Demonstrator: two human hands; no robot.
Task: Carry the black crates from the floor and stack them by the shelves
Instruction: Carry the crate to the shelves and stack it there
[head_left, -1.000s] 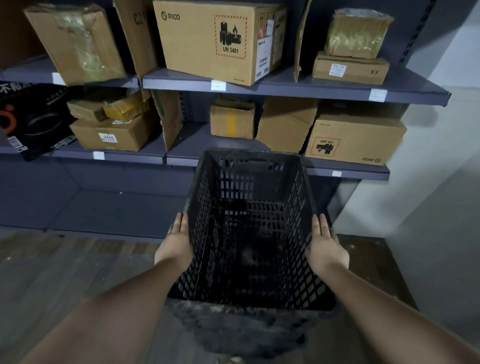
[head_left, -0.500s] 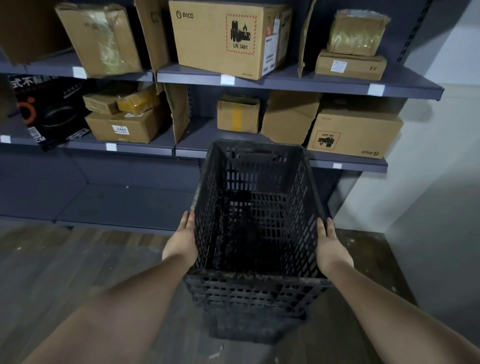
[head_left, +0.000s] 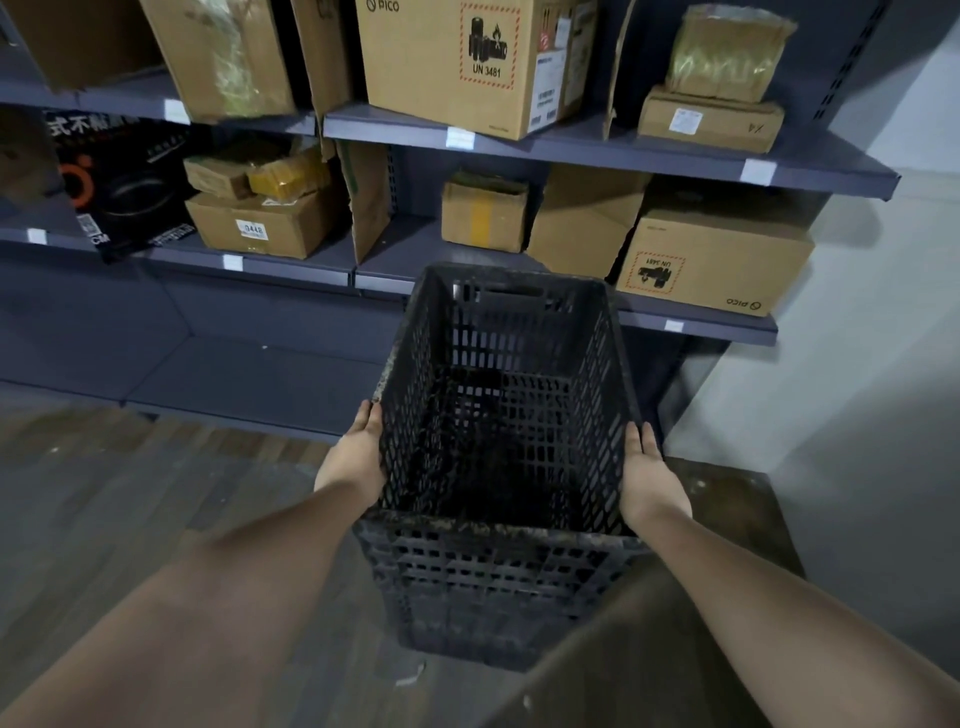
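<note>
A black perforated crate (head_left: 511, 332) is tilted with its open top toward me, in front of the grey shelves (head_left: 613, 153). My left hand (head_left: 353, 457) presses flat against its left wall. My right hand (head_left: 649, 478) presses flat against its right wall, fingers straight. The crate's near end meets the rim of a second black crate (head_left: 493, 587) that stands on the wooden floor below it. I cannot tell whether the upper crate is fully seated in the lower one.
Cardboard boxes (head_left: 467, 62) fill the upper and middle shelves, with a black printed box (head_left: 124, 182) at the left. The bottom shelf (head_left: 234, 374) lies low at the left. A pale wall (head_left: 857, 389) closes the right side. A white scrap (head_left: 410, 675) lies on the floor.
The crate between my hands has come down and forward onto the lower crate. My hands slid back along its walls toward its near end.
</note>
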